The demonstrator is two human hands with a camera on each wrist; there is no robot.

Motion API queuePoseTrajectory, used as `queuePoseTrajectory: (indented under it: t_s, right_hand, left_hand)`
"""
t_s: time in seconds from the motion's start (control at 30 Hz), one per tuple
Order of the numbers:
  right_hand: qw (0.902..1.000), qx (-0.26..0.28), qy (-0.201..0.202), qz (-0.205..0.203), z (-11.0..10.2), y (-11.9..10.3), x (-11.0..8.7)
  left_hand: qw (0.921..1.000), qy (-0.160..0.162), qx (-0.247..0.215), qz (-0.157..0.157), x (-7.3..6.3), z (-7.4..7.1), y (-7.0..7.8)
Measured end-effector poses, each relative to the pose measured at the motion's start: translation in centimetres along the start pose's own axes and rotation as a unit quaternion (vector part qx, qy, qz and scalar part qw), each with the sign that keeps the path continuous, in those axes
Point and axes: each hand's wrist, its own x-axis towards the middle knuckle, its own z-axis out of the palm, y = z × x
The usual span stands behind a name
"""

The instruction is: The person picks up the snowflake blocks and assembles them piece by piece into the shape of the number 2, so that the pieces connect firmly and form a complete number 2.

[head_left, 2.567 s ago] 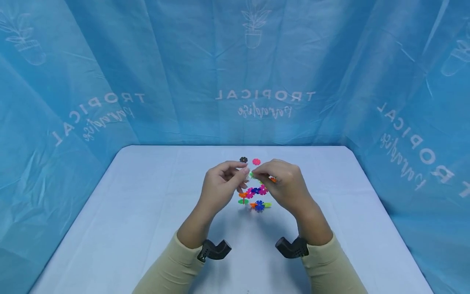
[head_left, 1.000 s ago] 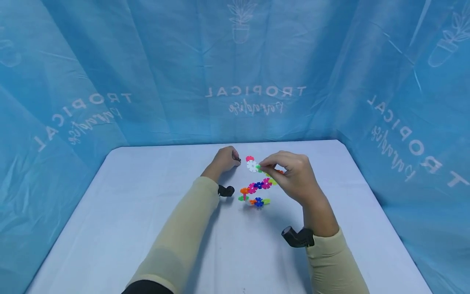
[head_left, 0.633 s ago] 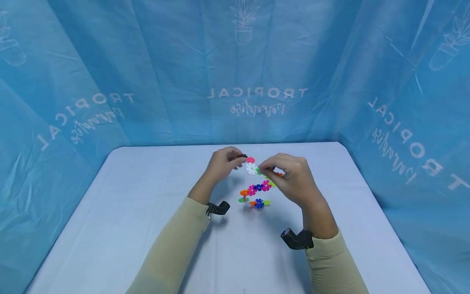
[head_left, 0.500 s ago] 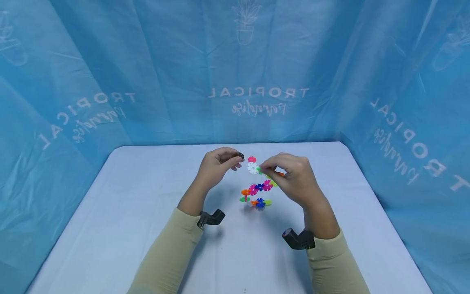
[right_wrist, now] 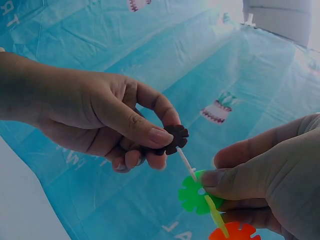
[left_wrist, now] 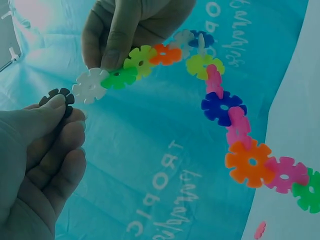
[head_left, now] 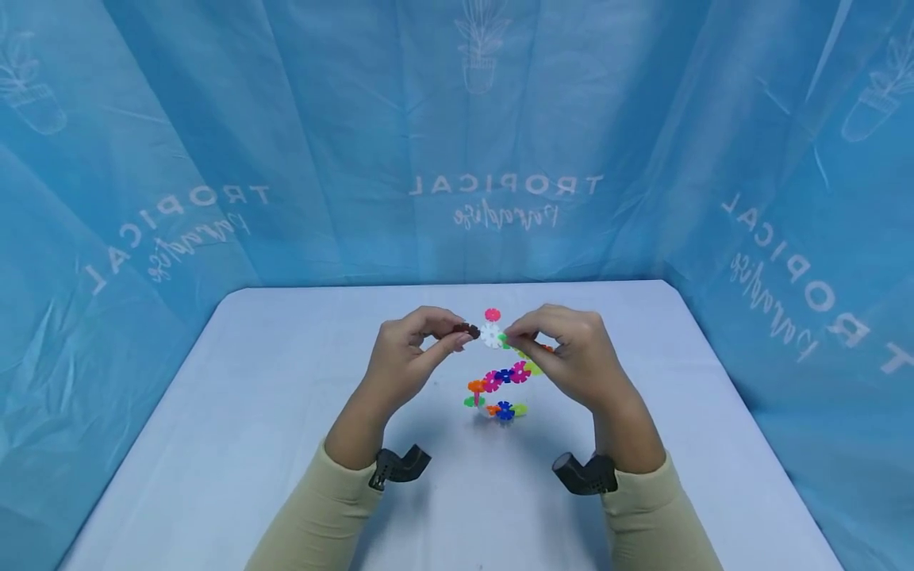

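Observation:
Between thumb and fingers, my left hand (head_left: pixel 403 361) pinches a dark brown-black flower-shaped linking disc (left_wrist: pixel 68 96). A white disc (left_wrist: pixel 89 86) ends a long chain of interlocked discs, and the dark disc's edge is right by it; whether they touch I cannot tell. My right hand (head_left: pixel 571 349) grips the chain at the green disc (right_wrist: pixel 189 194) joined to the white one. From there the chain hangs in a curve through yellow, orange, blue (left_wrist: pixel 217 107) and pink pieces. Its lower end is near the tabletop in the head view.
A loose pink disc (head_left: pixel 493 315) lies on the white-covered table (head_left: pixel 286 412), beyond the hands. Blue printed curtains (head_left: pixel 343 143) stand around the back and sides. Each wrist wears a black camera.
My left hand left the chain's end, reached to the far side, picked the dark disc off the table and brought it back beside the white disc. My right hand kept its grip on the chain.

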Motion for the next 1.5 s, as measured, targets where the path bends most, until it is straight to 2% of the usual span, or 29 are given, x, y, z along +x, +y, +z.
queuePoseTrajectory:
  t_s: [0.3, 0.5, 0.63, 0.83, 1.07, 1.5]
  right_hand:
    - [0.9999, 0.007, -0.011, -0.001, 0.2, -0.4, 0.1]
    - [0.9999, 0.005, -0.016, -0.003, 0.5, -0.3, 0.1]
    - [0.9999, -0.002, -0.011, -0.003, 0.7, -0.3, 0.1]
    - [0.9999, -0.010, 0.001, -0.001, 1.0, -0.6, 0.3]
    - [0.9997, -0.024, 0.010, -0.001, 1.4, -0.5, 0.3]
    - [0.9999, -0.010, 0.009, -0.010, 1.6, -0.5, 0.3]
  left_hand:
    - [0.9996, 0.006, 0.017, 0.021, -0.1, 0.0, 0.1]
    - [0.9995, 0.007, 0.003, 0.032, -0.3, 0.2, -0.1]
    - [0.9990, 0.016, -0.022, 0.035, -0.4, 0.5, -0.4]
    - [0.9975, 0.038, -0.053, 0.027, -0.6, 1.1, -0.6]
    - [0.9970, 0.064, -0.044, 0.004, -0.9, 1.6, -0.8]
    - [0.9978, 0.036, -0.055, 0.006, -1.0, 1.1, -0.9]
